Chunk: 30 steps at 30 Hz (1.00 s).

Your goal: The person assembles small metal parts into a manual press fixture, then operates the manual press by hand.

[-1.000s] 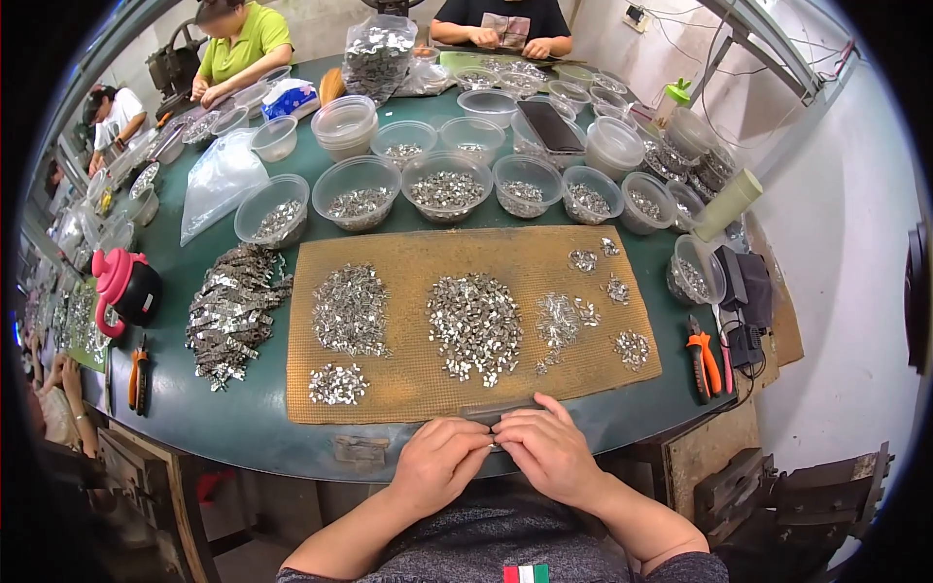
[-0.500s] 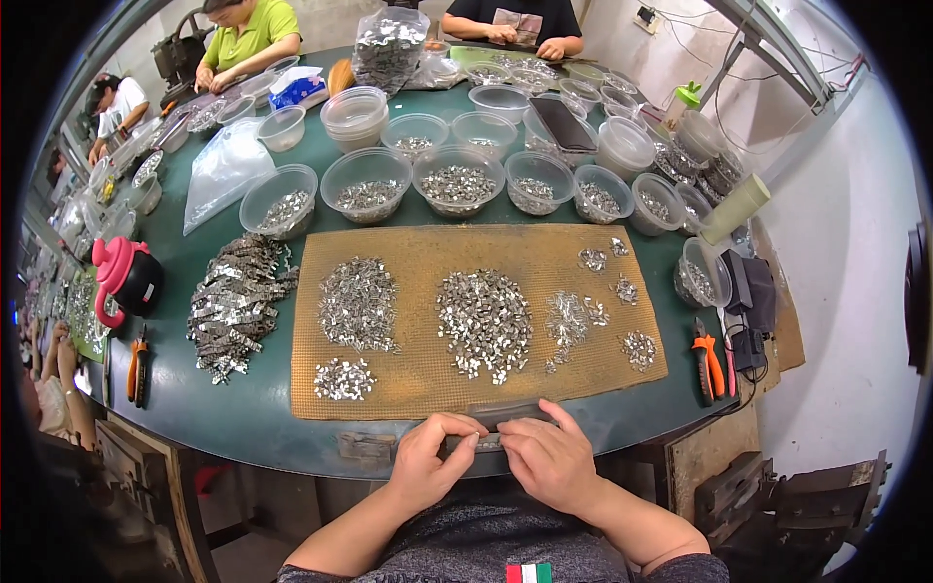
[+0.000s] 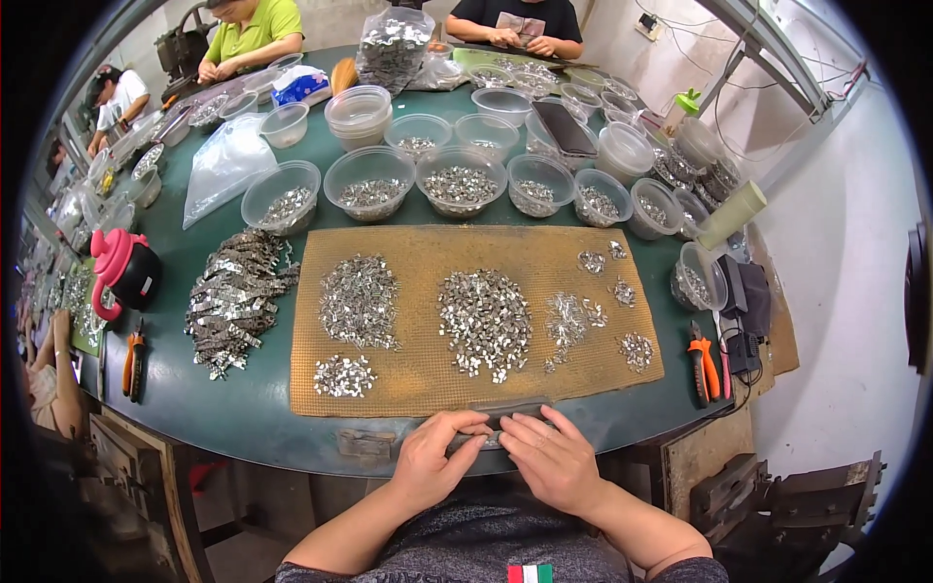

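Observation:
At the table's front edge, my left hand (image 3: 434,457) is closed, its thumb and forefinger pinched over something too small to make out. My right hand (image 3: 552,459) faces it, fingers bent and bunched against a narrow work block hidden under both hands. Just beyond the fingertips lies a dark bar-like piece (image 3: 523,408), along the near edge of a tan ribbed mat (image 3: 418,389). Small shiny metal pieces lie on the mat in heaps: a large central pile (image 3: 484,321), a left pile (image 3: 358,306) and several smaller ones.
Clear plastic bowls (image 3: 460,185) of metal pieces line the mat's far side. Left are a heap of metal strips (image 3: 238,306), pliers (image 3: 134,364) and a pink-lidded jug (image 3: 124,272). Orange-handled pliers (image 3: 704,364) lie right. A flat metal block (image 3: 366,443) sits near my left hand. Other people work beyond.
The view has shifted slightly. My right fingers have moved a little on the work block, and the left fingertips have shifted slightly. The piles look the same.

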Tool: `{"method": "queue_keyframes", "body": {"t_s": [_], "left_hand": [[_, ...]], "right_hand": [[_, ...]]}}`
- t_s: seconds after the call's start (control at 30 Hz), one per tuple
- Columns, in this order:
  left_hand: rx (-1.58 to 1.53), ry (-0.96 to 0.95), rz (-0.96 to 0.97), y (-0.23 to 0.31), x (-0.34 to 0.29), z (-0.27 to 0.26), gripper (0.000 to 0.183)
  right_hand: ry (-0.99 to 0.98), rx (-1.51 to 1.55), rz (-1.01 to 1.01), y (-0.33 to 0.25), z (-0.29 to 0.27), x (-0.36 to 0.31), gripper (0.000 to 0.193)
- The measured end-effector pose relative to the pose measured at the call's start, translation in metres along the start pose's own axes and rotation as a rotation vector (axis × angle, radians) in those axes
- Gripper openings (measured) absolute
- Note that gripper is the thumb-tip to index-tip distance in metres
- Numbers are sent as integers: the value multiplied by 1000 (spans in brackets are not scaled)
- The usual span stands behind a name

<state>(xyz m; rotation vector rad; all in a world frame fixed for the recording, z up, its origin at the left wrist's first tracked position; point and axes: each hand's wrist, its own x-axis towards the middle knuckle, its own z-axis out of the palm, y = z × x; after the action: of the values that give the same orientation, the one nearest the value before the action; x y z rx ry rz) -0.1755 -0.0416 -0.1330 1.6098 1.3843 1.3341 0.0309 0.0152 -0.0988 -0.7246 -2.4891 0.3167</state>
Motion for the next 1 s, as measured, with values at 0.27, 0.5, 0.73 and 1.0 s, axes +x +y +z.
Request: {"method": "queue_keyframes", "body": {"t_s": [0.27,0.5,0.73,1.0], "left_hand": [[55,50,94,6,-3,-1,31],[54,64,105,8,-3,-1,31],[120,-8,172,-1,-5,-11,32],[184,-45,153,-2,-2,-11,34]], "right_hand": [[-42,245,114,-3,-3,26,18],[-51,227,61,0,1,32,14],[-155,171,45,9,0,27,14],[-70,10,-86,4,9,24,19]]}}
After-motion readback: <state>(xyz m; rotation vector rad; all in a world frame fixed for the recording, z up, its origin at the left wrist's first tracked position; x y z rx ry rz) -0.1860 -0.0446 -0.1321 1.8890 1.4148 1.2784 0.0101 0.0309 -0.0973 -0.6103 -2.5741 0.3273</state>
